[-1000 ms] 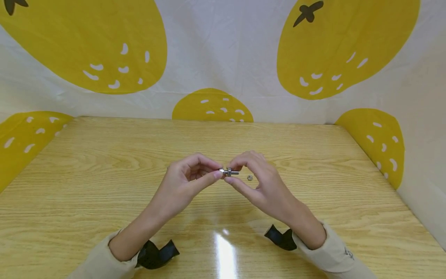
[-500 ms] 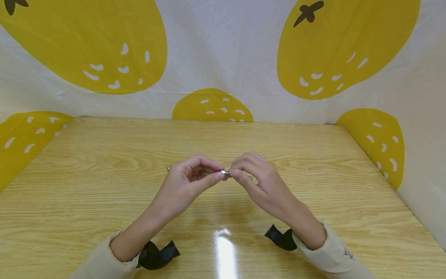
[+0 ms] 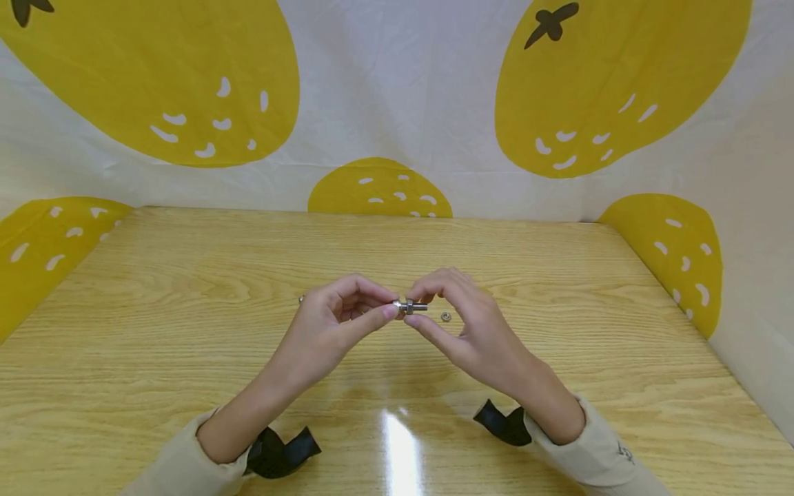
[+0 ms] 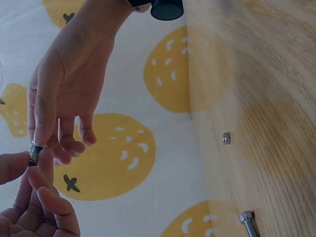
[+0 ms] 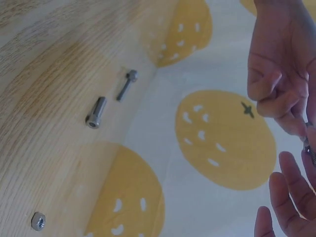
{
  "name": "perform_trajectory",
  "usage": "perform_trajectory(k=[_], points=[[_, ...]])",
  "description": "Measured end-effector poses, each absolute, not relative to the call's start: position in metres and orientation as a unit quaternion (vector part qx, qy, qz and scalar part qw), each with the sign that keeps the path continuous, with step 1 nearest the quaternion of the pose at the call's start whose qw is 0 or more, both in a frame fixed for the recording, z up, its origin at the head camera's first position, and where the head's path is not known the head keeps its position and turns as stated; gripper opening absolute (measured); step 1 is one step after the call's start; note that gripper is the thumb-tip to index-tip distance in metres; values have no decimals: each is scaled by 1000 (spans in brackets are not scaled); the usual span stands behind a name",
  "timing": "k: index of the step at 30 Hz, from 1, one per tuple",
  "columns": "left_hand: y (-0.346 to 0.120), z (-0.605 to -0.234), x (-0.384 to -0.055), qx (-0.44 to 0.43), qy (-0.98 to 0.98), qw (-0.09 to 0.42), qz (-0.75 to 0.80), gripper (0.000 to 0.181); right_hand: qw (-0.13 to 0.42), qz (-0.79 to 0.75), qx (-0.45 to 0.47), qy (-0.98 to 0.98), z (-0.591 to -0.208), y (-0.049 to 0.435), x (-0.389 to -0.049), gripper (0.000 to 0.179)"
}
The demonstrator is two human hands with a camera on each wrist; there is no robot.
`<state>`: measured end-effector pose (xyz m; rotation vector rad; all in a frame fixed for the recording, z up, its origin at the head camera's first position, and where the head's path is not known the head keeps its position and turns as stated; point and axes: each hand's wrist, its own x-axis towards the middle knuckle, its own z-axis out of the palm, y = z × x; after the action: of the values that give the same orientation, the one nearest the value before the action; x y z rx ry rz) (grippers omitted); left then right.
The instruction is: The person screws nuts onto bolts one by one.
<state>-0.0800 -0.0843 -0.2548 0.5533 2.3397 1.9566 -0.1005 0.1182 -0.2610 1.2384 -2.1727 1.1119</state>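
Observation:
My left hand [image 3: 331, 313] pinches the head end of a small silver bolt [image 3: 423, 307] between thumb and forefinger, in the head view. The shank lies level and points right. Partway along it sits a hex nut [image 3: 409, 307], and my right hand [image 3: 462, 313] has its thumb below and forefinger above that nut, tips right at its edges. The bolt's free end shows past the nut, inside the curve of the right hand. In the left wrist view, fingers of both hands meet round the bolt [image 4: 34, 154], hiding part of it.
A loose nut [image 3: 446, 317] lies on the wooden table [image 3: 186, 275], beyond the right thumb. Two more bolts, a thicker one [image 5: 96, 113] and a thinner one [image 5: 127, 85], lie on the table in the right wrist view. A fruit-print cloth [image 3: 397, 103] hangs behind the table.
Half a second ago my right thumb and fingers covered the nut and the bolt's free end; now they have drawn back and both show again. My left hand has stayed in place.

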Motion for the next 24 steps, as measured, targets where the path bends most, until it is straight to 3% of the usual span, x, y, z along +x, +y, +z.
perform_trajectory(k=[9,15,19,24], points=[[-84,-255,-80,181,754,23,631,16,175,397,432,-791,-262,118,-100,7],[-83,-256,-80,185,750,30,635,17,142,379,399,-823,-260,119,-97,20],[-83,-256,-80,186,752,29,631,16,122,378,377,-837,-257,121,-95,18],[-83,-256,-80,181,758,25,626,16,151,388,396,-819,-257,120,-96,23]])
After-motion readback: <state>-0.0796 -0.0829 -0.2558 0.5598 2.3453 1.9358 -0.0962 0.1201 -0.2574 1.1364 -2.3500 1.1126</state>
